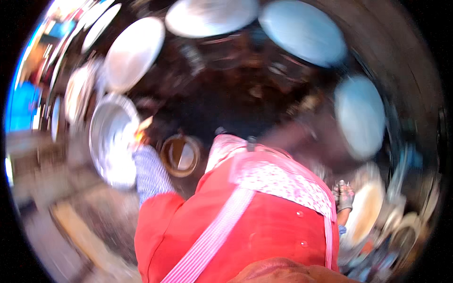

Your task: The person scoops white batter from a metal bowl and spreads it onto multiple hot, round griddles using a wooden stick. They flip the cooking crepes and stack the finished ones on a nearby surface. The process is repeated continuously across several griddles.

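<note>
My left hand (pixel 141 136), in a checked blue-and-white sleeve, reaches to the rim of a shiny metal basin (pixel 100 137). Motion smears its fingers, and something orange-yellow shows there; whether they grip the rim I cannot make out. On the right, my right hand (pixel 345 195) wears a dark patterned glove with the fingertips pointing upward. It looks open, with no object visible in it. Beside it leans a pale, cream-coloured round pan or lid (pixel 368 212); touching or apart, the blur does not show.
A brown round pot (pixel 180 155) with liquid stands on the dark ground right of the basin. Large pale round discs, among them a white one (pixel 212 18) and a bluish one (pixel 361 117), form an arc ahead. A wooden plank (pixel 78 226) lies lower left; cluttered vessels (pixel 406 233) crowd the lower right.
</note>
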